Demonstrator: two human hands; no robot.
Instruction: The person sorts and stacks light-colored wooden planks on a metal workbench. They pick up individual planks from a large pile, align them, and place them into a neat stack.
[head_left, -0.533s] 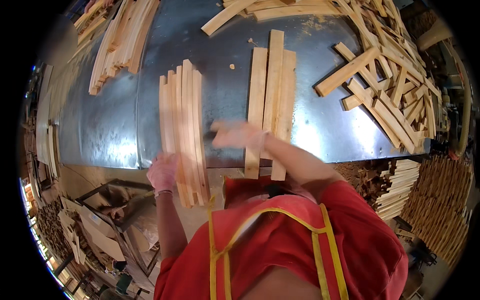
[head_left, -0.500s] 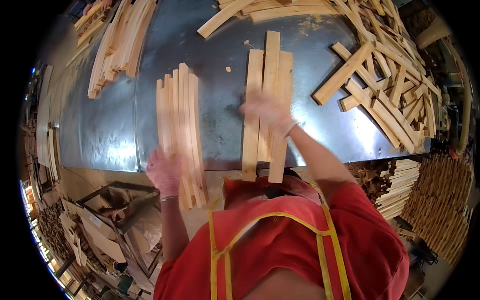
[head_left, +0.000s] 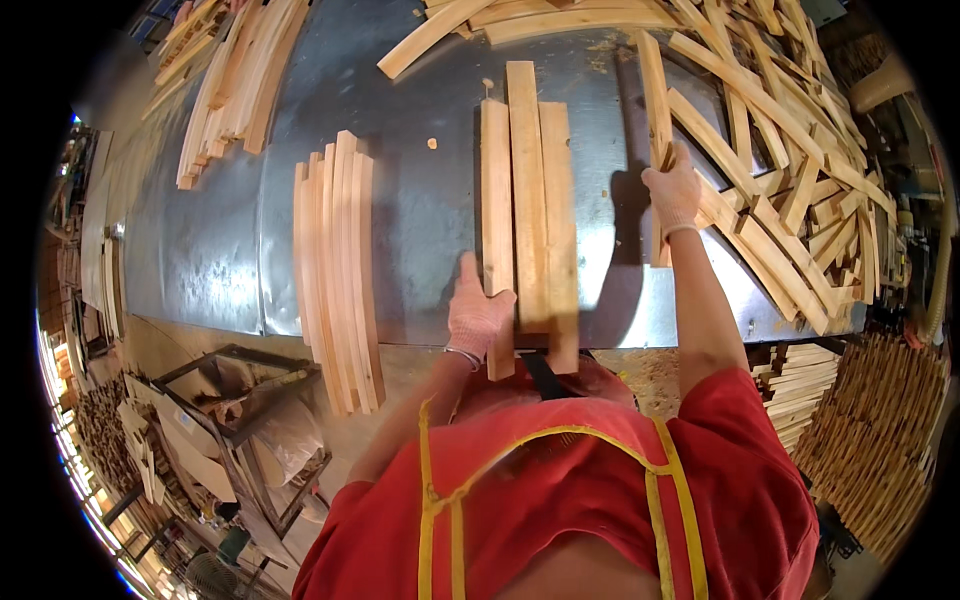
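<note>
Table (head_left: 418, 225), left hand (head_left: 478, 315) spread, right (head_left: 677, 195) gripping slat (head_left: 654, 95)

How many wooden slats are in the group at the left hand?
3: left slat, beside the left hand; middle slat, reaching farthest forward; right slat. Any underneath would be hidden.

A wide fisheye camera, the left one of a pair worn on the person's head, gives this view. It looks down and somewhat forward, over the red clothing (head_left: 560, 490) and onto the metal table (head_left: 415, 205). The clothing is nearest and fills the lower middle; the left hand (head_left: 478, 315) and the right hand (head_left: 676, 197) are a little farther from the lens, and the table's far part goes out at the top. Toward the round, dark rim, straight edges become bent.
</note>
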